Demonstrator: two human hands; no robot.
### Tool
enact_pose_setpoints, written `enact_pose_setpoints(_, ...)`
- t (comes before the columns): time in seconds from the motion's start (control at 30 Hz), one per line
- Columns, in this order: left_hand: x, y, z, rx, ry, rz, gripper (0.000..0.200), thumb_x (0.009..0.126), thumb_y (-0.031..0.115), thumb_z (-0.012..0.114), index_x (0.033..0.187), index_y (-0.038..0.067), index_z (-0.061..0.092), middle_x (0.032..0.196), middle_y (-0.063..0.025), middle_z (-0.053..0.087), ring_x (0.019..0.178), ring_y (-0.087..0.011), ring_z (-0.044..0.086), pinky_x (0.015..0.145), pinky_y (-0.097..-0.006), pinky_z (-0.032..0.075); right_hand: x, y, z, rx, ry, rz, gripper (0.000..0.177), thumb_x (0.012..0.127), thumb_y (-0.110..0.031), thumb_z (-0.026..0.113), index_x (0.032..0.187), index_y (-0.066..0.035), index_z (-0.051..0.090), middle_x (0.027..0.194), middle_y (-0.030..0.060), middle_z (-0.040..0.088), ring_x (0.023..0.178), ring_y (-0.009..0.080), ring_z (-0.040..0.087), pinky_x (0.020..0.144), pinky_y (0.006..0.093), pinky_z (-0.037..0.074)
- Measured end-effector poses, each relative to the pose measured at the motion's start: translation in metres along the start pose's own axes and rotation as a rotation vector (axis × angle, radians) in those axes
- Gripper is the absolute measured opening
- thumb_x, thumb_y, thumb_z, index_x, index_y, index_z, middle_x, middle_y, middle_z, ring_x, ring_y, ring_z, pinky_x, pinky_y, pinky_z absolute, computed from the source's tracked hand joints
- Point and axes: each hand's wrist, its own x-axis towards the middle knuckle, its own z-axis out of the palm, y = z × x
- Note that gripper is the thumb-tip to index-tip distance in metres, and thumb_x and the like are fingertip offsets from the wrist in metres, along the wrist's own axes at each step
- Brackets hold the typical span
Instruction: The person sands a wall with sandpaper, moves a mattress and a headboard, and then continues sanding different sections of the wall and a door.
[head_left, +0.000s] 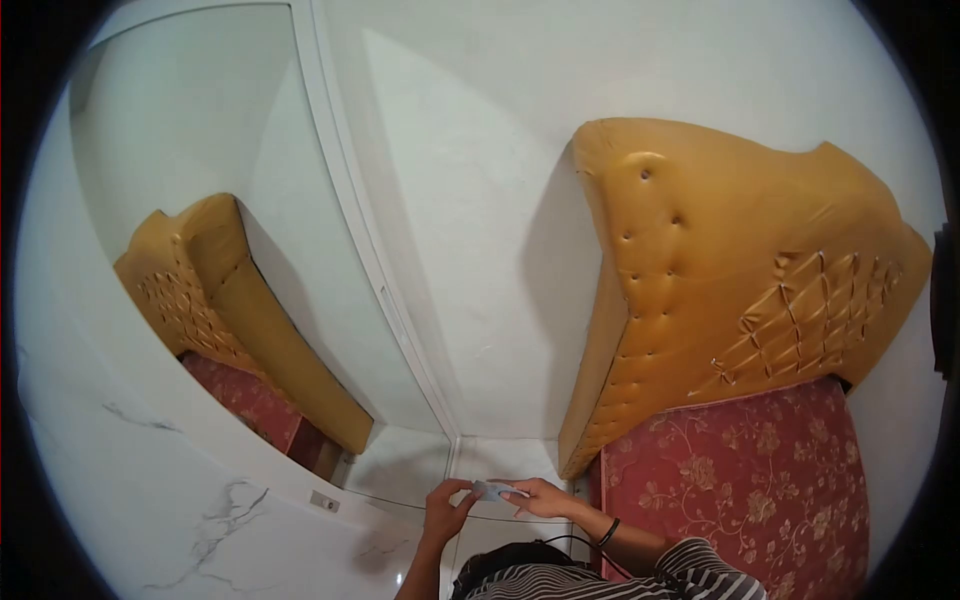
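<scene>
Low in the view, a small flat blue-grey piece [490, 491] is held between my two hands; whether it is paper, card or cloth I cannot make out. My left hand [447, 511] pinches its left end between thumb and fingers. On the other side, my right hand [543, 497] grips the right end, its thumb and fingers closed over it. A dark band [608, 532] circles my right wrist. Both hands are above the light tiled floor, between the mirror panel and the bed.
To the right stands a bed with a tufted gold headboard [720, 270] and a red floral mattress [750, 480]. A framed mirror panel [210, 110] on the left reflects the bed. White marbled panelling [230, 510] with a small metal latch [324, 501] lies lower left.
</scene>
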Motion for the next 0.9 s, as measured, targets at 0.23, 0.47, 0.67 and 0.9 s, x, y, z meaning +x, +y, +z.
enact_pose_setpoints(0.23,0.127,-0.020,0.032,-0.134,-0.191,0.065,0.026,0.085,0.017,0.083,0.106,0.005,0.074,0.111,-0.0105,0.072,0.107,-0.0242,0.068,0.094,-0.0371,0.052,0.049,0.013,-0.070,0.343,0.220,-0.008,0.045,0.106,-0.027,0.059,0.140,0.002,0.058,0.124,0.0041,0.064,0.104,0.0107,0.060,0.093,0.0270,0.053)
enact_pose_setpoints(0.47,0.355,0.040,-0.003,-0.465,0.179,0.457,0.040,0.091,0.009,0.070,0.129,-0.001,0.060,0.134,-0.0175,0.062,0.126,-0.0286,0.057,0.108,-0.0403,0.042,0.105,-0.107,-0.151,-0.448,1.106,-0.676,0.041,0.097,0.000,0.059,0.139,0.000,0.060,0.143,0.0178,0.060,0.135,0.0304,0.056,0.112,0.0371,0.042)
enact_pose_setpoints(0.67,0.523,0.127,-0.059,0.109,0.684,1.060,0.050,0.094,0.010,0.058,0.141,-0.003,0.048,0.148,-0.0217,0.049,0.140,-0.0360,0.043,0.115,-0.0480,0.036,0.181,-0.240,-0.259,-0.981,1.569,-1.124,0.056,0.078,0.011,0.059,0.133,0.000,0.065,0.151,0.0244,0.048,0.141,0.0445,0.046,0.117,0.0501,0.039)
enact_pose_setpoints(0.9,0.610,0.147,-0.062,0.293,0.886,1.210,0.049,0.099,0.018,0.051,0.143,-0.004,0.046,0.153,-0.0245,0.041,0.147,-0.0416,0.032,0.117,-0.0539,0.033,0.251,-0.256,-0.329,-1.136,1.761,-0.943,0.051,0.079,0.005,0.063,0.130,-0.004,0.067,0.155,0.0221,0.043,0.144,0.0445,0.041,0.114,0.0539,0.042)
